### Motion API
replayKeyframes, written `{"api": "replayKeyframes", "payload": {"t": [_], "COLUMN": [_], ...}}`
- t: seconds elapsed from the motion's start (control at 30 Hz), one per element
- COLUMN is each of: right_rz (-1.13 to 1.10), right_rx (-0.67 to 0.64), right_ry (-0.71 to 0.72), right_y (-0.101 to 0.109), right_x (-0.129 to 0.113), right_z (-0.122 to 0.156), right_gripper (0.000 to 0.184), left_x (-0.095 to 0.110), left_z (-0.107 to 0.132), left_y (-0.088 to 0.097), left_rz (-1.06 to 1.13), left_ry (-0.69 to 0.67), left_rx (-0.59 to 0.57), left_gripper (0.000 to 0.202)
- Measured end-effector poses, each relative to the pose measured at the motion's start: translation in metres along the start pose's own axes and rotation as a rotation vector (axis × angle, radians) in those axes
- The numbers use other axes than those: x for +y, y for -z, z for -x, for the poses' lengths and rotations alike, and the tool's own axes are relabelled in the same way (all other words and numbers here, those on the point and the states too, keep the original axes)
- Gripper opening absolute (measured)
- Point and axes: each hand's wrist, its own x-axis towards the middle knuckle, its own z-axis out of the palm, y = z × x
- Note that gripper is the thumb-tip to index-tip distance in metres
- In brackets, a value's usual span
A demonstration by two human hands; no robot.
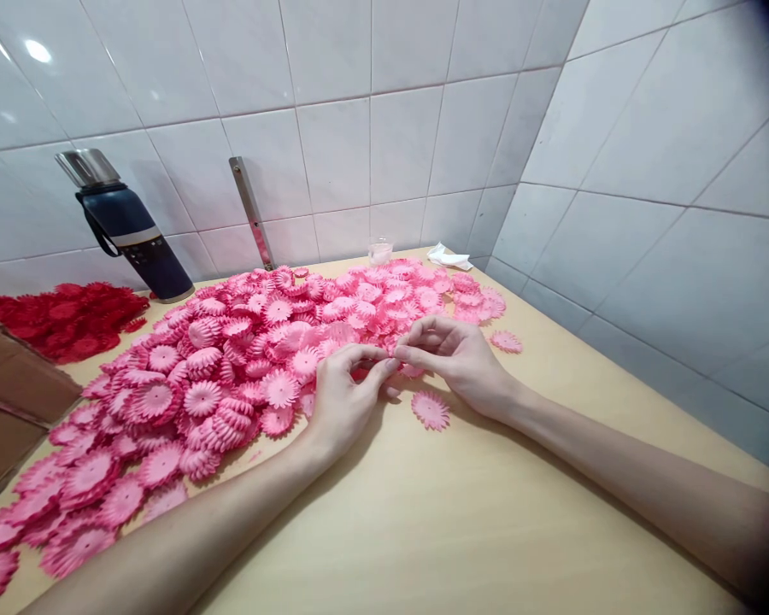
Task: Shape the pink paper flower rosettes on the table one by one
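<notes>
My left hand (352, 384) is closed in a pinch, thumb against the fingers, at the front edge of a heap of pink scalloped flower discs (198, 397). Its fingertips meet those of my right hand (458, 359), which is pinched as well. A little pink shows around the fingertips, but what they hold is mostly hidden and too small to name. One loose pink flower disc (431, 410) lies flat on the table just below my right hand. Another single disc (506, 342) rests to the right of the heap.
Red flower pieces (57, 320) are piled at the far left. Behind the heap stand a dark blue flask (137, 235), a metal strip (249, 209) leaning on the tiled wall, a small clear cup (380, 251) and a crumpled white tissue (449, 256). A cardboard box (13, 384) borders the table's left side.
</notes>
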Motion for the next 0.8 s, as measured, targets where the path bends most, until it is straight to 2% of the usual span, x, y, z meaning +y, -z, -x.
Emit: {"api": "replayKeyframes", "payload": {"t": [0.47, 0.63, 0.8], "right_rz": [-0.02, -0.001, 0.127], "right_rx": [0.039, 0.031, 0.008], "right_ry": [0.015, 0.023, 0.111], "right_y": [0.0053, 0.0041, 0.0008], "right_x": [0.0067, 0.0059, 0.0024], "right_z": [-0.0025, -0.0015, 0.0017], "right_gripper": [0.023, 0.025, 0.032], "left_x": [-0.0046, -0.0021, 0.0007], "left_z": [-0.002, -0.0022, -0.0008], "left_y": [0.0007, 0.0, -0.0009], "left_rz": [0.109, 0.086, 0.025], "left_ry": [0.031, 0.014, 0.008], "left_rx": [-0.044, -0.035, 0.032], "left_gripper": [0.021, 0.018, 0.016]}}
